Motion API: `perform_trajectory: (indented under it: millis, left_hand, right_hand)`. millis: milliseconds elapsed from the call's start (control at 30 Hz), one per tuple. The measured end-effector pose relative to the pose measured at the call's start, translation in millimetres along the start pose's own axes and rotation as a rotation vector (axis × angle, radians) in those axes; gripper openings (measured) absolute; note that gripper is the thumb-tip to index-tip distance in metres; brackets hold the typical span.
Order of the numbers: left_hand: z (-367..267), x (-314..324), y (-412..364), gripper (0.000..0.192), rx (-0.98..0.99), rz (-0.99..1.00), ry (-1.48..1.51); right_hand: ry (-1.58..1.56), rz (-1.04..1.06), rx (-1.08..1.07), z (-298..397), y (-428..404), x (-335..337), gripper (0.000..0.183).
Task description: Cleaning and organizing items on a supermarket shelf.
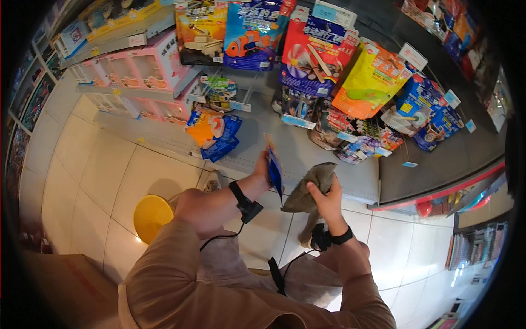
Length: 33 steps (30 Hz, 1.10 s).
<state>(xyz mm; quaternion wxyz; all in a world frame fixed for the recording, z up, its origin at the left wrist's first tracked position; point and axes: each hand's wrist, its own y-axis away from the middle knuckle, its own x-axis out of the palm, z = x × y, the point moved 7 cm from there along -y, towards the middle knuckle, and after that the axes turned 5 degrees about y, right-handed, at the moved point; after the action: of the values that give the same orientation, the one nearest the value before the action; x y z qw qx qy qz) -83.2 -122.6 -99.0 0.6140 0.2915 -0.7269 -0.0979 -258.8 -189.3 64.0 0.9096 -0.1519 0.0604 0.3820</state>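
Observation:
My left hand (261, 169) grips a blue pouch-like package (274, 170), seen nearly edge-on and held upright over the front of the bottom shelf. In my right hand (327, 200) is a crumpled grey-brown cloth (308, 187), pinched under the thumb. A small gap separates the cloth from the package. Just beyond my left hand, an orange pouch (205, 126) and several blue pouches (223, 142) lie overlapped at the edge of the grey bottom shelf (257, 131). The fingers behind the package and the cloth are mostly hidden.
Above the shelf, several pouches hang from hooks, among them a red-and-blue pouch (314, 53) and a yellow-orange pouch (372, 80). Pink window boxes (154, 66) line the left shelves. A yellow round stool (153, 218) stands on the tiled floor, left of me. A cardboard box (70, 288) sits at lower left.

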Motion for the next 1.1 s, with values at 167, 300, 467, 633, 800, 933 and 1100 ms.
perform_trajectory:
  millis: [167, 300, 467, 633, 800, 933, 1100]
  left_hand:
    - [-29.4, 20.5, 0.4, 0.057, 0.148, 0.400, -0.018]
    - [-24.9, 21.0, 16.0, 0.052, 0.126, 0.205, 0.015]
    - [-5.2, 36.8, 31.8, 0.049, 0.073, 0.045, 0.011]
    - [-4.0, 34.1, 28.4, 0.057, 0.055, -0.099, -0.130]
    - [3.4, 18.3, 12.5, 0.058, 0.067, -0.045, -0.147]
    - [3.6, -7.2, -0.8, 0.051, 0.213, -0.153, -0.265]
    - [1.2, -21.5, 6.4, 0.066, 0.300, -0.403, -0.354]
  right_hand:
    - [0.567, -0.098, -0.664, 34.6, 11.5, 1.7, 0.054]
    - [0.496, -0.094, -0.668, 28.9, 15.7, 8.2, 0.051]
    - [0.288, -0.121, -0.330, 11.5, 9.7, 19.9, 0.034]
    - [-0.019, -0.121, -0.145, 9.5, -3.0, 17.3, 0.042]
    - [-0.164, -0.023, -0.067, 8.1, -9.1, 24.0, 0.056]
    - [0.210, 0.062, -0.077, 5.4, -7.8, 38.2, 0.066]
    - [0.343, 0.016, -0.081, 2.9, -6.0, 35.8, 0.058]
